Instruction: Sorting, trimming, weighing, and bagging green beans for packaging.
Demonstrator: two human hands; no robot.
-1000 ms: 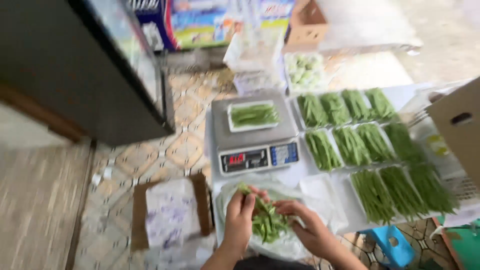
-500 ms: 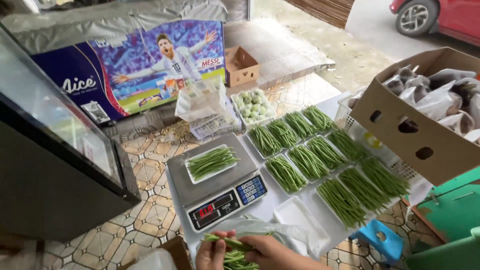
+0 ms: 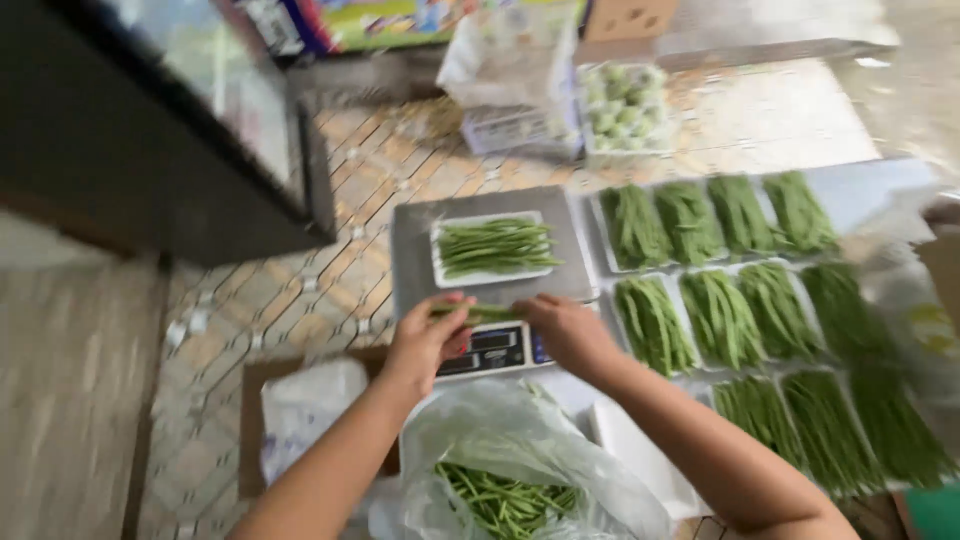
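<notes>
My left hand [image 3: 425, 340] and my right hand [image 3: 565, 330] hold the two ends of a small bunch of green beans [image 3: 490, 314] over the front of a grey digital scale [image 3: 410, 250]. A white tray of green beans [image 3: 494, 248] lies on the scale platform just beyond my hands. Below my arms a clear plastic bag of loose green beans [image 3: 500, 480] sits open.
Several white trays filled with green beans [image 3: 740, 290] lie in rows to the right. A tray of pale round vegetables [image 3: 622, 108] and a plastic bag [image 3: 505, 70] stand behind the scale. A dark glass-fronted cabinet [image 3: 200, 130] is at left; a cardboard piece with a white bag [image 3: 300, 420] lies on the patterned floor.
My hands have come up out of the plastic bag with a bunch of beans and now hold it over the scale's front. The view has swung down and left.
</notes>
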